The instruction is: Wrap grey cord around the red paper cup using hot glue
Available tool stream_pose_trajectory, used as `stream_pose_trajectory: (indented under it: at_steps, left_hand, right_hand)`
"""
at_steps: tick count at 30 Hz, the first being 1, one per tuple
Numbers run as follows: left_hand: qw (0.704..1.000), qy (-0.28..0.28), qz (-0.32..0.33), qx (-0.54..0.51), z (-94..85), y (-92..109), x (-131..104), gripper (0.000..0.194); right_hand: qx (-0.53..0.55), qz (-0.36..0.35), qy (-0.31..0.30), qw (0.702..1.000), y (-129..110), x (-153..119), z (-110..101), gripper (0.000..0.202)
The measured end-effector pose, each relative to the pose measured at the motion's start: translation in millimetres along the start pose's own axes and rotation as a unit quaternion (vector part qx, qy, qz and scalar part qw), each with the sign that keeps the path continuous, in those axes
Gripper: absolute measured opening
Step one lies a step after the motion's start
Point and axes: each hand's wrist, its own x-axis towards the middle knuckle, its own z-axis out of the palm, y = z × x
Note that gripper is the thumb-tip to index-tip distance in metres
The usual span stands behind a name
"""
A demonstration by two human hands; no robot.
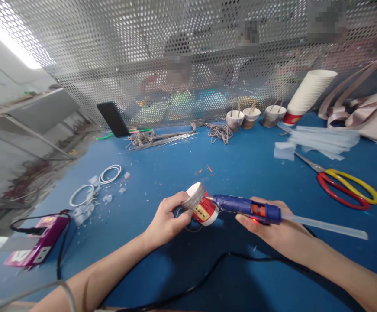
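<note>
My left hand (169,219) grips a red and white paper cup (205,211), tilted on its side, with grey cord wound round the part near its rim. A loop of the cord hangs below the fingers. In my right hand (272,225) is a blue hot glue gun (240,205), its fingers wrapped round the body. The nozzle meets or nearly meets the cup's red wall beside the cord. A red light glows on the gun, and a long clear glue stick (331,226) sticks out of its back.
Red and yellow scissors (347,186) lie right, near pale strips (321,141). Behind stand stacked cups (311,93), several cord-wrapped cups (234,120), cord bundles (220,132) and a phone (113,119). White rings (110,173) and a purple power strip (42,240) lie left; a black cable (207,277) crosses the front.
</note>
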Motion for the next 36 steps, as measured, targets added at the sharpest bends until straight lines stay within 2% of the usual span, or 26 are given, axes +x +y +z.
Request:
stream_pose_trajectory:
  at_steps: [3, 7, 12, 16, 21, 28, 31, 36]
  left_hand:
    - [1.0, 0.0, 0.001, 0.003, -0.7, -3, -1, 0.012]
    - [1.0, -0.002, 0.003, 0.003, -0.6, -2, -1, 0.012]
    - [1.0, 0.012, 0.009, 0.018, 2.2, 5, 1, 0.01]
    - [0.999, 0.021, 0.004, 0.046, 5.3, 8, 2, 0.011]
    - [0.998, 0.023, 0.009, 0.053, 5.7, 9, 2, 0.011]
    - [1.0, 0.009, -0.007, 0.026, 2.1, 6, 0, 0.011]
    - [1.0, 0.011, -0.015, 0.004, 1.3, 4, -1, 0.01]
    - [1.0, 0.027, -0.014, -0.009, -0.3, -1, -2, 0.011]
  right_hand:
    - [0.024, 0.004, -0.033, 0.999, -2, 0, -1, 0.031]
    - [-0.005, 0.0, -0.003, 1.0, -3, 0, -1, 0.032]
    - [0.001, -0.039, -0.027, 0.999, -5, -4, 3, 0.028]
    - [-0.043, -0.084, -0.044, 0.995, -3, -7, 10, 0.023]
    - [-0.082, -0.113, -0.025, 0.99, -3, -9, 10, 0.022]
    - [-0.03, -0.002, 0.017, 0.999, -4, -1, -1, 0.03]
    - [-0.018, 0.038, 0.031, 0.999, -2, 3, -3, 0.028]
    - [0.059, 0.097, 0.0, 0.994, 8, 9, -11, 0.039]
